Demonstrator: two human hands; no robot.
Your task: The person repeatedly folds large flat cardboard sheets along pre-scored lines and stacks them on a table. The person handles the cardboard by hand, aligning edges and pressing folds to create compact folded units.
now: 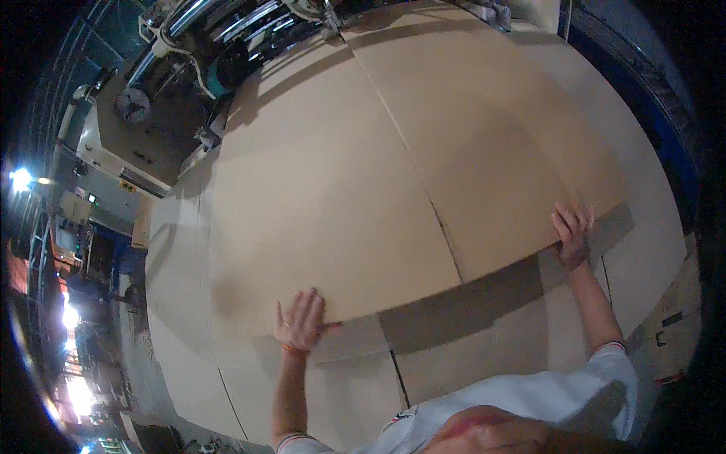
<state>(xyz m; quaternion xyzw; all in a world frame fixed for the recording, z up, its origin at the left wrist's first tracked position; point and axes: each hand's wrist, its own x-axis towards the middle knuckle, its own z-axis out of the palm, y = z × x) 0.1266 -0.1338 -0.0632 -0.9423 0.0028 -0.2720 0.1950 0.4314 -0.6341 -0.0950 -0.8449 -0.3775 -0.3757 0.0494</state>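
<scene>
A large brown cardboard sheet (325, 181) with a dark slit and crease line stretches away from me, its near edge casting a shadow on paler cardboard (348, 386) beneath. At its near left edge lies my left hand (300, 321), fingers flat on the board and thumb stretched along the edge. Farther right, my right hand (572, 234) grips the near right edge, its fingers over the top face. The right thumb is mostly hidden.
A machine with metal rollers (249, 23) stands over the sheet's far end. To the left is its dark side housing (144, 136) with a pale frame. A dark blue structure (643, 91) borders the far right. More cardboard (673, 325) lies at the lower right.
</scene>
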